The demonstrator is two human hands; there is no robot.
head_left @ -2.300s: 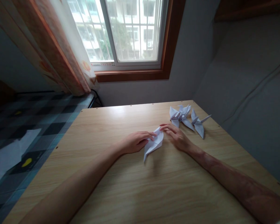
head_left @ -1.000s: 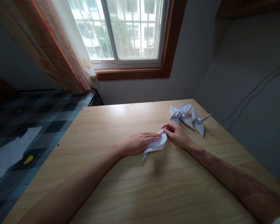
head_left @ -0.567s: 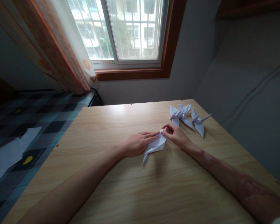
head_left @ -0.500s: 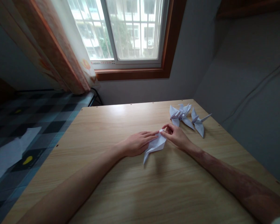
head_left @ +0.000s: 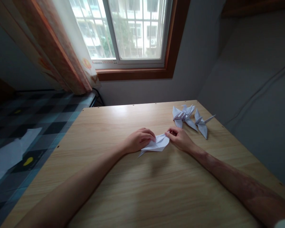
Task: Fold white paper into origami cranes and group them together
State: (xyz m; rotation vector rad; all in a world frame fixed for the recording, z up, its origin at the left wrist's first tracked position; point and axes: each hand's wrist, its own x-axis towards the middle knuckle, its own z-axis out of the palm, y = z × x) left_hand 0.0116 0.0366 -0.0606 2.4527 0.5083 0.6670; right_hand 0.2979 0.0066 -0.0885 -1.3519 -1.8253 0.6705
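Observation:
A partly folded white paper crane is between my two hands, just over the wooden table. My left hand has its fingers curled onto the paper's left part, and their tips are partly hidden. On the other side, my right hand pinches the paper's right upper corner between thumb and forefinger. A thin pointed tip of the paper sticks out at lower left. Beyond my right hand lie finished paper cranes, bunched together, with another paper crane to their right.
Left of the table stands a bed with a checked cover, on which white paper sheets lie. A window and an orange curtain are behind the table. A cable runs along the right wall.
My left fingers have gone from stretched flat to curled, moving slightly left. The paper has turned, its pointed tip shifting left and up. My right hand still pinches the paper.

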